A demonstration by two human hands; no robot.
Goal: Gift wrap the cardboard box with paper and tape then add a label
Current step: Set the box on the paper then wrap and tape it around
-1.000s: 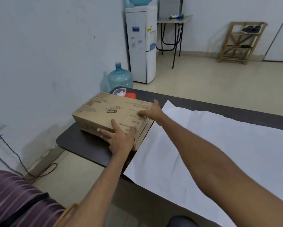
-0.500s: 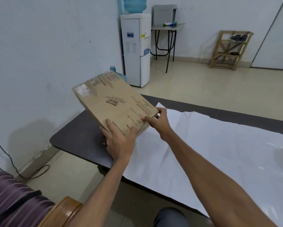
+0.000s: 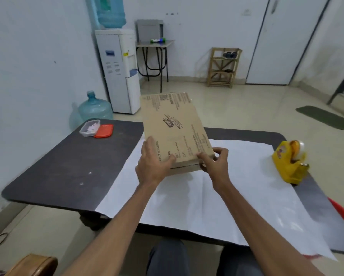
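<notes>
A flat brown cardboard box [image 3: 173, 124] with black print is held in the air, tilted with its far end raised, above a large white sheet of paper [image 3: 197, 192] spread over the dark table [image 3: 67, 162]. My left hand [image 3: 153, 164] grips the box's near left corner, thumb on top. My right hand [image 3: 215, 162] pinches its near right corner. A yellow tape dispenser [image 3: 289, 162] stands on the paper's right edge.
A clear plastic container [image 3: 90, 127] and its orange lid [image 3: 104, 131] lie at the table's far left corner. Beyond the table stand a blue water jug [image 3: 94, 108] on the floor, a white water dispenser [image 3: 119, 70] and a wooden rack [image 3: 224, 66].
The box has been lifted off the left side of the table and carried right, over the white paper. Both hands have kept their grip on its near end.
</notes>
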